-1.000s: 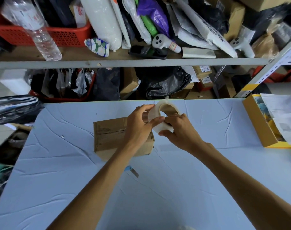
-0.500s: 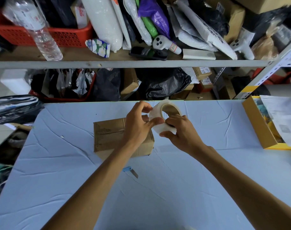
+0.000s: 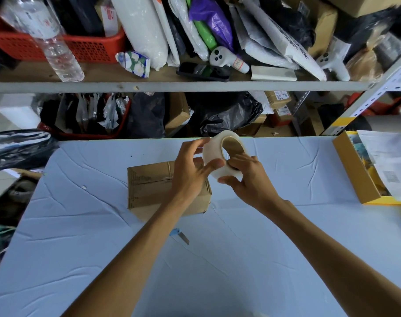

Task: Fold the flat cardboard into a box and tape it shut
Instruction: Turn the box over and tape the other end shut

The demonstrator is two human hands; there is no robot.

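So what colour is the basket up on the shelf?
Red, with a mesh-like wall: the basket, seen in the head view.

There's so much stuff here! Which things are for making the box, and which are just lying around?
For the job: cardboard box, tape roll, left hand, right hand.

Just lying about: water bottle, red basket, black bags, yellow box.

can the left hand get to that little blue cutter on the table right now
Probably not at once. The left hand is on the tape roll, which both hands hold above the cardboard box. The blue cutter lies uncovered on the cloth nearer the person, partly under the left forearm, so once freed it looks reachable.
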